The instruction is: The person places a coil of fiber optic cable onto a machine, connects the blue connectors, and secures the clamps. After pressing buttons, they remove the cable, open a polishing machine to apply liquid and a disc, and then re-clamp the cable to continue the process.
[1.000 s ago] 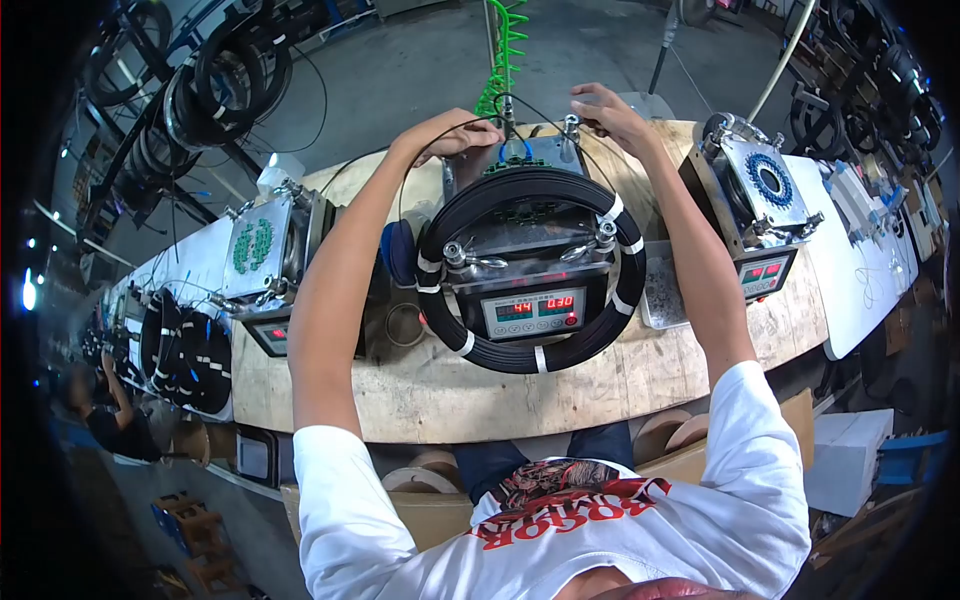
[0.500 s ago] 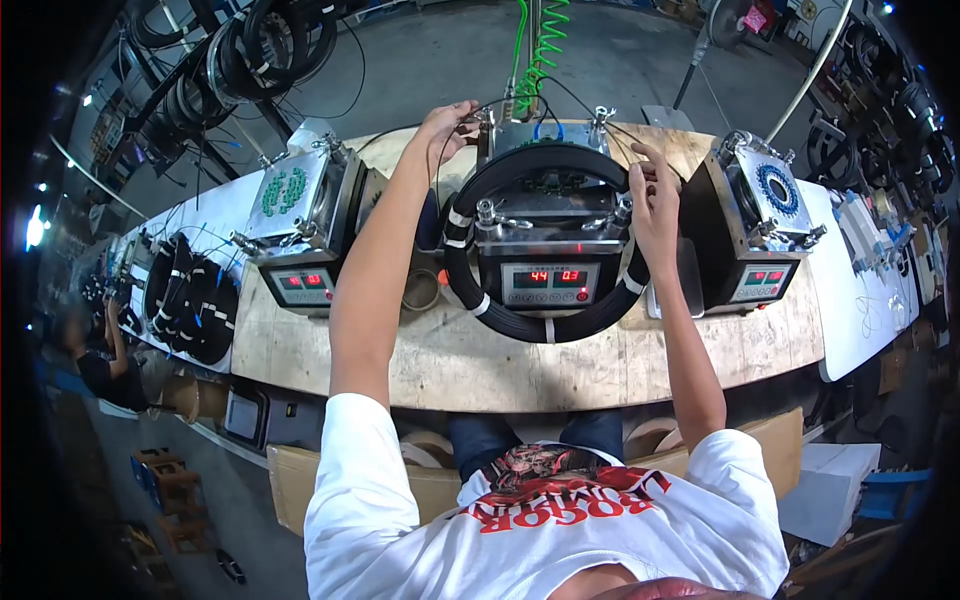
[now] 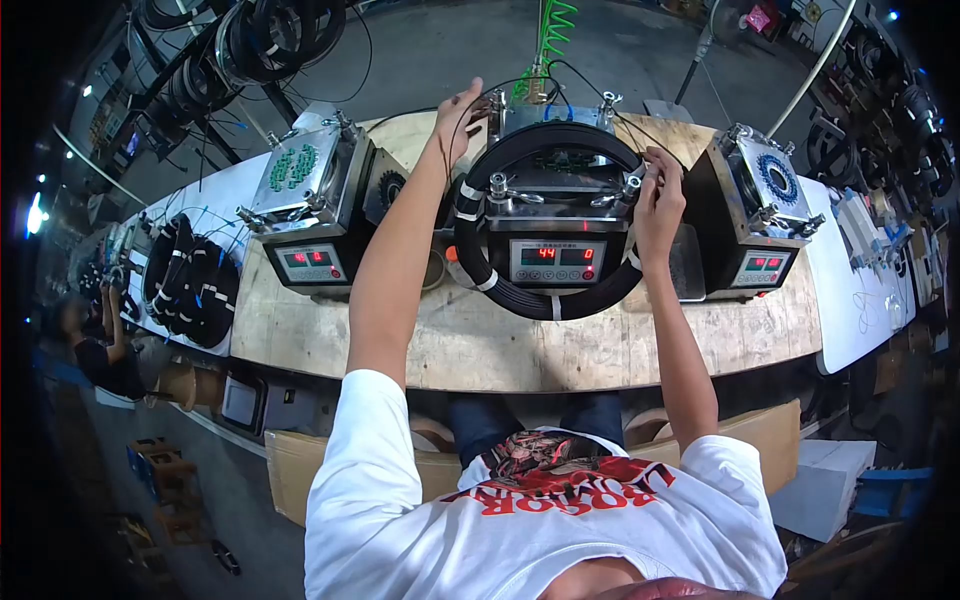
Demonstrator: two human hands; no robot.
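A thick black cable coil (image 3: 520,303), bound with white bands, leans upright against the front of the middle machine (image 3: 557,262). Beyond the coil's upper left, my left hand (image 3: 460,122) reaches the rear corner of that machine, fingers apart, a thin black cable running past it. At the upper right of the coil is my right hand (image 3: 660,195), its fingers curled and close together beside the front clamp knob (image 3: 630,187); what lies between them I cannot tell. Part of the coil's right side is hidden behind this hand.
Similar machines stand left (image 3: 308,265) and right (image 3: 762,268) on the wooden tabletop (image 3: 480,355), one with green parts on top, the other with a blue ring. More black coils (image 3: 195,285) lie on the left table, where another person (image 3: 110,350) sits. A green spiral hose (image 3: 557,40) hangs behind.
The view has shifted slightly. My right hand's fingers have curled in from a looser pose, and my left hand's fingers have lifted. The middle display's right number went from 0.3 to 0.
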